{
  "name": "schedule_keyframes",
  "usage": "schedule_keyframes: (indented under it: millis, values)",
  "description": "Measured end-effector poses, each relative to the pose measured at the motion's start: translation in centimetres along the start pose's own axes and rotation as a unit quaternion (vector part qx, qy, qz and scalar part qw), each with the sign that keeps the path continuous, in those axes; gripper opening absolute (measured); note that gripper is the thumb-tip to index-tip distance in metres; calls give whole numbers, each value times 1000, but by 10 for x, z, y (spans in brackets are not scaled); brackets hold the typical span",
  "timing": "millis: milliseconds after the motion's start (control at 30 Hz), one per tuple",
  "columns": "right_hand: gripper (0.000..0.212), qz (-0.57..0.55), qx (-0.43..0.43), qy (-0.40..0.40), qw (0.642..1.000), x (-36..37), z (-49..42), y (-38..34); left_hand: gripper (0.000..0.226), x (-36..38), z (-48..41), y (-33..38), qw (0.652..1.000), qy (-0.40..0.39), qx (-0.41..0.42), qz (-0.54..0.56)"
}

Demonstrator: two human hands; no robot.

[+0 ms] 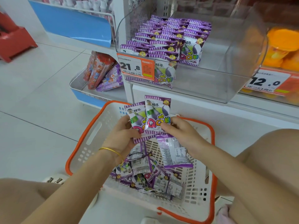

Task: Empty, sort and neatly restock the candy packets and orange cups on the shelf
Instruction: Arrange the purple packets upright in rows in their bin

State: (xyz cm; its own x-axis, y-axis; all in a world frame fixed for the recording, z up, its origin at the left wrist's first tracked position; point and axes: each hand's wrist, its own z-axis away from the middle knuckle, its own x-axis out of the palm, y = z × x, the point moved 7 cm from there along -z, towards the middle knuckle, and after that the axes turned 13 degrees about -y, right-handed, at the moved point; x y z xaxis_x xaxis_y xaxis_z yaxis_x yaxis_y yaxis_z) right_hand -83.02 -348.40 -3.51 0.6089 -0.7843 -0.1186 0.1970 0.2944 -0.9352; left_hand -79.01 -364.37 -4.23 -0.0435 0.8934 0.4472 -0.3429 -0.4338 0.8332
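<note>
— What sits furthest left?
— A red stand (15,41) on the tiled floor, then a blue-fronted shelf bin (72,25). Below it, a lower bin (80,88) holds red and purple bags (103,73).

— And the basket?
— A white basket (90,152) with an orange rim stands on the floor in front of the shelf. Loose candy packets (145,173) lie jumbled in its bottom, some face down.

— What are the hands doing?
— Both are over the basket. The left hand (124,136), with a gold bracelet (111,150) at the wrist, grasps a small fan of purple packets (150,117) from the left, thumb on the front. The right hand (182,135) pinches the same fan at its right edge. The packets stand upright, fronts toward the camera.

— And on the shelf?
— Above the hands, a clear bin (210,81) carries a price tag (135,67) reading 21.8. Rows of stacked purple packets (168,38) fill its left half; the right half is bare. Further right, orange cups (281,46) sit behind another clear front with a 12.0 tag (268,81).
</note>
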Motion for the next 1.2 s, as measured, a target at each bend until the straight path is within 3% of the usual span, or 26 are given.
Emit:
schedule_keyframes:
  millis: [133, 300, 367, 433, 500, 633, 800, 867, 967, 1067, 1200]
  values:
    - [23, 73, -15, -27, 997, 10, 0, -5, 48, 20, 3, 5, 996, -81, 1, 24]
    - [29, 99, 8, -54, 994, 18, 0, -5, 53, 9, 2, -1, 993, 20, 34, -109]
    - [19, 45, 62, -57, 995, 7, 1, 0, 43, -4, 0, 1, 992, 61, 44, -98]
    - [13, -79, 103, -49, 990, -8, 2, 2, 51, -16, -1, 5, 986, 95, 38, -129]
    - [21, -171, 91, -11, 981, -24, 1, 0, 50, -18, -2, 8, 975, 106, 38, -192]
    - [20, -276, 34, -1, 961, -19, 0, -8, 18, -1, -6, -2, 953, 74, 38, -292]
    - [15, -338, 32, -31, 940, -1, -4, -11, 44, 20, -8, -21, 977, -5, -16, -213]
    - [13, -276, 25, -24, 961, -5, -2, -13, 51, 19, -8, -25, 982, -7, -35, -188]
    - [8, 13, -23, 56, 998, -20, 0, -26, 40, 26, -9, -25, 983, -28, -39, -175]
    - [6, 191, -97, 115, 970, -28, 1, -41, 19, 25, -12, -28, 988, -21, -42, -149]
    - [7, 360, -183, 164, 900, -34, 9, -60, 18, 19, -13, -27, 985, 3, -38, -166]
